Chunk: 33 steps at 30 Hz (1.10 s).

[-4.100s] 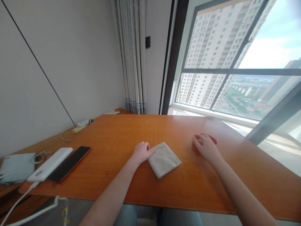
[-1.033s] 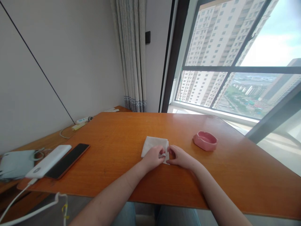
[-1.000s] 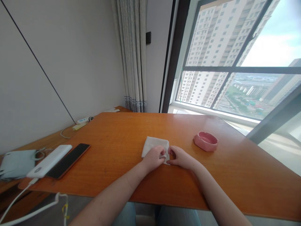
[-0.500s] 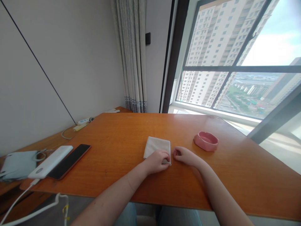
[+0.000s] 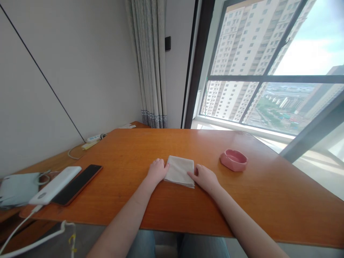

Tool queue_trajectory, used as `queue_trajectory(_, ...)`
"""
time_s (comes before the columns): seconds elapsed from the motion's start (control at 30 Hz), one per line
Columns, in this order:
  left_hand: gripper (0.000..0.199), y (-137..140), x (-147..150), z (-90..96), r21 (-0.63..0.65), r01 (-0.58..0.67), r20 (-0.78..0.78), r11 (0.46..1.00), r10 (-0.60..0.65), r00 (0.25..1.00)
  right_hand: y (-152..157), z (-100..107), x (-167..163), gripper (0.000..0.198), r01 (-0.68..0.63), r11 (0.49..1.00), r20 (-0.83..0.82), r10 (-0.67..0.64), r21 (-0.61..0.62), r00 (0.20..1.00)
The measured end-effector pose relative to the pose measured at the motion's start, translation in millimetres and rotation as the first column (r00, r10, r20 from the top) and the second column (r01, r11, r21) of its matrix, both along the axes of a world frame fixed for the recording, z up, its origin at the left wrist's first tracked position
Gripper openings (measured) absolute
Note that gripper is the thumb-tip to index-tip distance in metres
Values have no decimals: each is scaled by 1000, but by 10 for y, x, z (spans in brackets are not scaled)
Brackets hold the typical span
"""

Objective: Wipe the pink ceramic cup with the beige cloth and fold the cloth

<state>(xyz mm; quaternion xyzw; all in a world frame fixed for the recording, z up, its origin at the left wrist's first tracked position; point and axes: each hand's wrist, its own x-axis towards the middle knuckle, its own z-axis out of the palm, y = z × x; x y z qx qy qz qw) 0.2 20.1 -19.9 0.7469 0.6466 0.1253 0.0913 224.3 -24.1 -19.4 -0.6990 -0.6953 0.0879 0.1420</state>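
Observation:
A folded off-white cloth point(image 5: 179, 170) lies flat on the wooden table, its layered near edge facing me. At its left edge is my left hand point(image 5: 156, 172), the thumb reaching onto the border and the other fingers bent beside it. My right hand point(image 5: 206, 178) holds the right side, thumb on top of the fabric and fingers curled at the edge. How far the fingers go under the cloth is hidden.
To the right stands a pink ashtray-like dish point(image 5: 234, 160). A black phone point(image 5: 77, 184) and a white power bank point(image 5: 55, 185) with a cable lie at the left, near a pale pouch point(image 5: 18, 189). A power strip point(image 5: 93, 138) sits by the wall.
My left hand has moved from the cloth's near right corner to its left edge. My right hand has come in from beside the cloth and now touches its right edge.

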Motion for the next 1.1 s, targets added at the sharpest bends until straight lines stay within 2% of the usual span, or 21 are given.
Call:
queue_trajectory(0.07, 32, -13, 59, -33, -13, 69, 68, 998, -68, 995, 3, 3, 5, 35, 3, 1000, -12, -3, -6, 1000)
queue_trajectory(0.17, 19, -28, 163, -65, -7, 101, 261, 995, -96, 961, -3, 17, -2, 33, 9, 1000, -24, -9, -14, 1000)
queue_trajectory(0.23, 15, -28, 210, -70, -21, 108, 434, 994, -88, 897, -11, 30, -8, 33, 15, 1000, -38, -16, -23, 999)
queue_trajectory(0.27, 18, -28, 224, -66, -43, 116, 544, 992, -74, 836, -16, 37, -10, 34, 20, 999, -45, -21, -30, 999)
queue_trajectory(0.3, 24, -30, 233, -56, -72, 135, 667, 988, -52, 743, -20, 44, -11, 37, 25, 999, -49, -27, -36, 998)
queue_trajectory(0.37, 43, -42, 240, -21, -122, 215, 893, 969, 12, 451, -25, 56, -11, 40, 27, 999, -60, -30, -45, 998)
queue_trajectory(0.43, 57, -64, 240, 24, -128, 332, 983, 935, 75, 166, -22, 56, -11, 40, -2, 999, -134, -5, -51, 991)
queue_trajectory(0.47, 61, -76, 241, 46, -116, 385, 993, 915, 100, 62, -16, 51, -12, 40, -25, 998, -224, 12, -54, 974)
queue_trajectory(0.5, 64, -88, 242, 66, -106, 433, 992, 895, 124, -12, -8, 42, -15, 40, -48, 997, -350, 25, -59, 937)
queue_trajectory(0.53, 66, -98, 243, 83, -100, 474, 987, 875, 147, -63, 2, 30, -19, 43, -73, 995, -500, 29, -68, 865)
queue_trajectory(0.57, 66, -106, 245, 97, -95, 501, 981, 860, 165, -99, 11, 18, -25, 47, -97, 992, -659, 21, -79, 752)
queue_trajectory(0.63, 66, -120, 247, 121, -89, 517, 971, 851, 189, -144, 19, 1, -39, 55, -163, 980, -899, -30, -112, 437)
queue_trajectory(0.7, 64, -136, 241, 144, -87, 514, 963, 853, 203, -175, 4, 1, -62, 58, -249, 961, -987, -86, -118, 136)
queue_trajectory(0.77, 61, -161, 230, 168, -92, 515, 953, 852, 226, -203, -37, 18, -101, 57, -355, 931, -991, -115, -86, -61)
queue_trajectory(0.83, 58, -191, 218, 191, -103, 527, 940, 843, 256, -225, -93, 37, -159, 54, -477, 877, -977, -148, -58, -154)
queue_trajectory(0.93, 56, -223, 209, 212, -117, 550, 935, 827, 278, -219, -154, 44, -250, 54, -611, 789, -957, -215, -55, -192)
queue_trajectory(1.0, 58, -218, 210, 212, -105, 545, 946, 832, 253, -204, -157, 41, -277, 54, -618, 784, -949, -235, -57, -210)
queue_trajectory(1.1, 65, -172, 223, 192, -59, 468, 975, 882, 152, -164, -118, 45, -246, 49, -537, 840, -946, -233, -79, -227)
